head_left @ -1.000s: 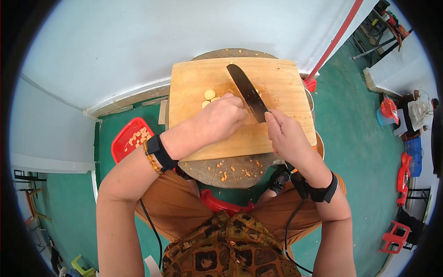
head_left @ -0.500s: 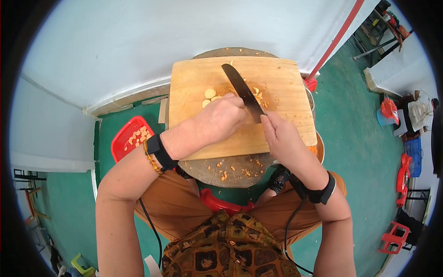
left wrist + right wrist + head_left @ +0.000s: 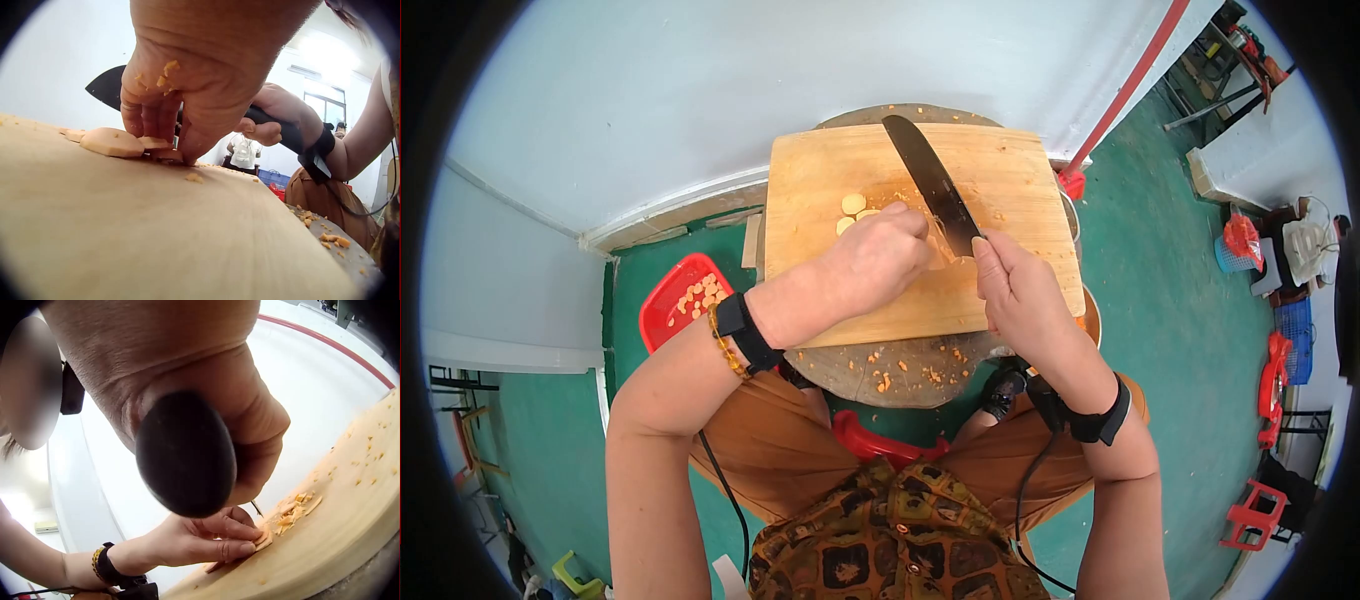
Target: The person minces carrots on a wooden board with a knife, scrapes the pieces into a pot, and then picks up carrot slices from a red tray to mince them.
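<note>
- Red plastic basin, glossy and round-cornered, between 8 and 9 o'clock of the smooth-grained wooden board
- Round pale-orange slices, flat-faced, at the board's 10 o'clock
- Left hand stays put, fingers bent, pinching stacked pieces on the board
- Knife, dark-bladed, tip toward 11 o'clock, reaches farther out than half a second ago; slicing seems mid-stroke
- Right hand wraps the handle

Left hand and right hand close together, fingers curled, elbows bent.
</note>
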`<state>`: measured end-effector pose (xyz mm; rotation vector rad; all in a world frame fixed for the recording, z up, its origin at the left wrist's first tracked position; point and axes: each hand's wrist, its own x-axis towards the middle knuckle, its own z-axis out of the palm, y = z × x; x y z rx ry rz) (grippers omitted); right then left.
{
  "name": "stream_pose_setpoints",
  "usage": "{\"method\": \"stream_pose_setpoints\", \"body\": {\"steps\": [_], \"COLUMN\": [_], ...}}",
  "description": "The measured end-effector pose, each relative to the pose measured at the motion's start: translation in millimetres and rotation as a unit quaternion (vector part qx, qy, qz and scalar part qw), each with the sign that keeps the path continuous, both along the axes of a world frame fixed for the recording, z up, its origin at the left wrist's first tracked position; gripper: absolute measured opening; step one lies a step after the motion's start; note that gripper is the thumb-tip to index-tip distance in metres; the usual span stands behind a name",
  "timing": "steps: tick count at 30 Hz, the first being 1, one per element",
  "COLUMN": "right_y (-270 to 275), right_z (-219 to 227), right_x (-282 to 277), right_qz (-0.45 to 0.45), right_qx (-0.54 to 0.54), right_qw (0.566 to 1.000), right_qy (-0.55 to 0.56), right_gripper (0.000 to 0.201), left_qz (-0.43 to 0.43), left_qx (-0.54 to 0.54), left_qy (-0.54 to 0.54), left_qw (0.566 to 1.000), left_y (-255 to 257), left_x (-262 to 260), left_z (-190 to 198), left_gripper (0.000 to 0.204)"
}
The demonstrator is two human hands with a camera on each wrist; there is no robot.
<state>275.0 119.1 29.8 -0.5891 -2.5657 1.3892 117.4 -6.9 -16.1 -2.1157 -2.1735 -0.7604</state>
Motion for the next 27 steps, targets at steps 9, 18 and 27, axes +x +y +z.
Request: {"method": "stream_pose_setpoints", "body": {"steps": [9,18,27], "right_y": [-2.1,-2.3,-9.1], "right_z": [-3.6,-16.0,-14.4], "right_x": [1.4,-3.1,-10.4], "right_qz": [-0.001,0.015,0.006], "right_qx": [0.004,0.019,0.113], "right_qw": [1.000,1.000,0.994], "right_qy": [-0.009,0.000,0.000], "right_gripper": [0.023,0.024,0.027], "left_qz": [0.005,-0.008,-0.003], "left_qx": [-0.011,0.066,0.033], "left_qy": [-0.019,-0.049,-0.017], "left_qw": [1.000,0.997,0.999], "left_y": [1.6,4.6,4.7], "left_x": [0.3,0.5,0.3], "left_z": [1.7,-3.9,-8.8], "left_gripper": [0.007,0.009,0.007]}}
